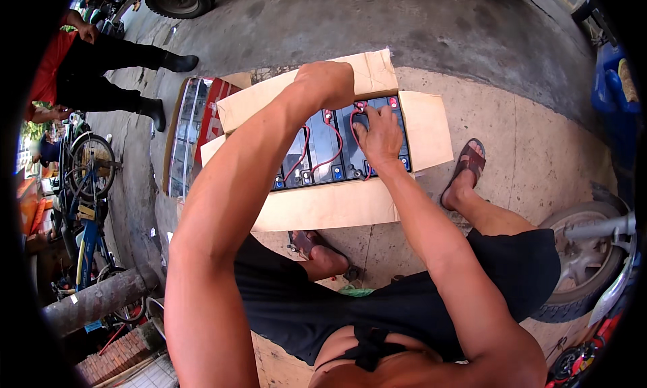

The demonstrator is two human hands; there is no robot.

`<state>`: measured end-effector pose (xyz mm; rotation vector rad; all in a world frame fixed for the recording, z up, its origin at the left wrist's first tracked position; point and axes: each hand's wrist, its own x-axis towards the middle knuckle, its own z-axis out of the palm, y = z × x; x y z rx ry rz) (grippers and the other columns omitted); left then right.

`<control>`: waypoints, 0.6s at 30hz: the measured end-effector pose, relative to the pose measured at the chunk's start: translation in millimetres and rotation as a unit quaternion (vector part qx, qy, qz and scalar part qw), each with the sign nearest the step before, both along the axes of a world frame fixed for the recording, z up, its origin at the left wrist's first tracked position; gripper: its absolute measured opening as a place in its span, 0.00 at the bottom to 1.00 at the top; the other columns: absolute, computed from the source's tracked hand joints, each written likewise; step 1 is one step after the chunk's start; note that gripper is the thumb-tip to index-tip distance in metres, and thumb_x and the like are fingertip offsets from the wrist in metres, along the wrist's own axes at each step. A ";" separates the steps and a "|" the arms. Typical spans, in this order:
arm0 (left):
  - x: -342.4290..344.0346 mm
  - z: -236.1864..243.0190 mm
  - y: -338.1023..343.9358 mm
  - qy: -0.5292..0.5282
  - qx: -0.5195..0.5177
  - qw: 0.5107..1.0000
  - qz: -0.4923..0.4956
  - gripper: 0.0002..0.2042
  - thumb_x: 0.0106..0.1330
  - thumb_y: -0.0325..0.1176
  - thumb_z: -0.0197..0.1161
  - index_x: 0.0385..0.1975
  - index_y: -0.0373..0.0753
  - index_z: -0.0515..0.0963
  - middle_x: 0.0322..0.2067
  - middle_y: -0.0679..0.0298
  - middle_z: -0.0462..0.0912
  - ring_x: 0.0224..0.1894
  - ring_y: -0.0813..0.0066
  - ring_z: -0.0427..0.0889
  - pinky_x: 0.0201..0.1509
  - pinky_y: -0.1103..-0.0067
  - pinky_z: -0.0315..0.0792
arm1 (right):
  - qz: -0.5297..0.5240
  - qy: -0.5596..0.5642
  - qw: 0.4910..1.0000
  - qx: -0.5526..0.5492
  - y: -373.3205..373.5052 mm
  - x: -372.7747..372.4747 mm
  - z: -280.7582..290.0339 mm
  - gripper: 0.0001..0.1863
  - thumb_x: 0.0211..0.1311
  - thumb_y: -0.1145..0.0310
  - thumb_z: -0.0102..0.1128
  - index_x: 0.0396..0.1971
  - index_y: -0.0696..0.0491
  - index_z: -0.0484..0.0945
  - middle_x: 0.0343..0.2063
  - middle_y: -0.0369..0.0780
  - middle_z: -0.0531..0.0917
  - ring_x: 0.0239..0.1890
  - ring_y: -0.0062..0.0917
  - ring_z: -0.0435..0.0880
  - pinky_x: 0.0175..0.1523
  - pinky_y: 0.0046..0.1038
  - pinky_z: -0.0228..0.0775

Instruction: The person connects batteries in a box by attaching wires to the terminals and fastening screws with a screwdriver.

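Observation:
Several black batteries (322, 145) stand side by side in an open cardboard box (423, 128) in front of me. Red wires (341, 144) run across their tops, between red terminals on the far side and blue ones on the near side. My left hand (327, 83) is closed like a fist over the far flap and far edge of the batteries; whatever it grips is hidden. My right hand (381, 137) lies over the rightmost batteries, fingers stretched toward the far red terminals. Its thumb is apart from the fingers, beside a red wire.
Left of the box is another box (192, 128) with a red side and clear wrapping. A person in black boots (179, 62) stands beyond it. Bicycles (91, 165) are at the left; a vehicle wheel (581, 256) is near my right knee. My sandalled feet (465, 165) flank the box.

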<state>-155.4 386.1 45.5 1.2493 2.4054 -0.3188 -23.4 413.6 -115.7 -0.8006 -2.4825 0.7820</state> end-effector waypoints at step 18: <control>17.6 -0.6 -8.9 0.071 -0.059 0.949 -0.303 0.06 0.52 0.27 0.58 0.23 0.37 0.82 0.27 0.54 0.84 0.34 0.61 0.84 0.38 0.71 0.76 | -0.032 -0.027 0.997 -0.071 16.9 -17.4 -0.1 0.06 0.51 0.65 0.64 0.29 0.49 0.79 0.32 0.39 0.80 0.35 0.38 0.81 0.37 0.39 0.73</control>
